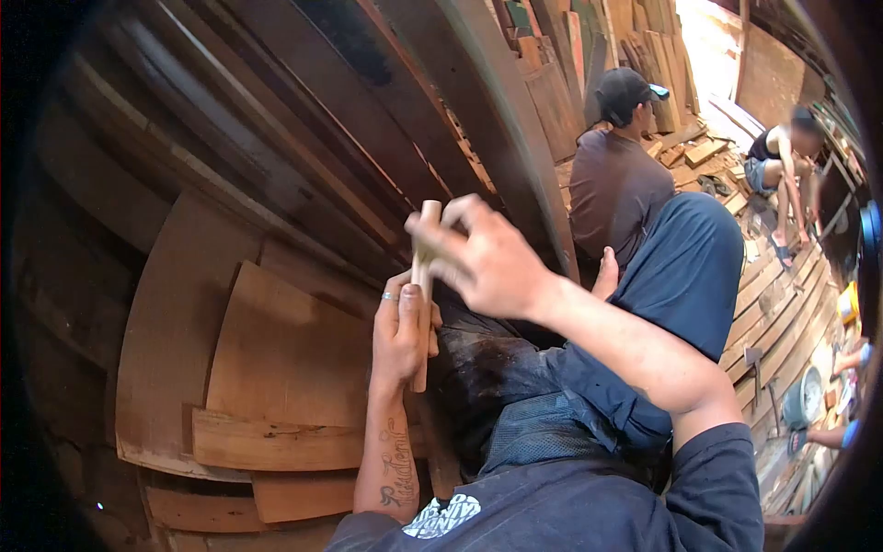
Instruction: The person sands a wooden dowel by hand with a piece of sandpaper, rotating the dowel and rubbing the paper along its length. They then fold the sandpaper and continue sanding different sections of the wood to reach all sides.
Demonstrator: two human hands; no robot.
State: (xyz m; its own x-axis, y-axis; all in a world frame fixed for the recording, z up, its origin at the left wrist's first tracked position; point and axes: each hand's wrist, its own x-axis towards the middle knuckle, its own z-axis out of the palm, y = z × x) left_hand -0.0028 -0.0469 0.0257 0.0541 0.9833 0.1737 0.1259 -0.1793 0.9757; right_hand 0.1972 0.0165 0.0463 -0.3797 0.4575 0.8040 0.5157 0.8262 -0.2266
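Note:
A slim wooden stick (420, 359) stands nearly upright in front of my body. My left hand (398, 336) is closed around its lower half, thumb lying along it and a ring on one finger. At the upper part, my right hand (483, 253) has its thumb and forefinger closed about the stick, just below the bare top end. Motion smears these fingers, and I cannot make out whether anything thin lies between them and the wood. Under my hands are my dark trousers, with light dust on them.
Wide wooden boards (285, 359) lie stacked at my left. Long dark planks (359, 101) lean ahead. A person in a cap (621, 175) sits close beyond my raised knee (685, 258). Another person (777, 166) crouches farther right, among wood scraps. A bucket (805, 397) stands at far right.

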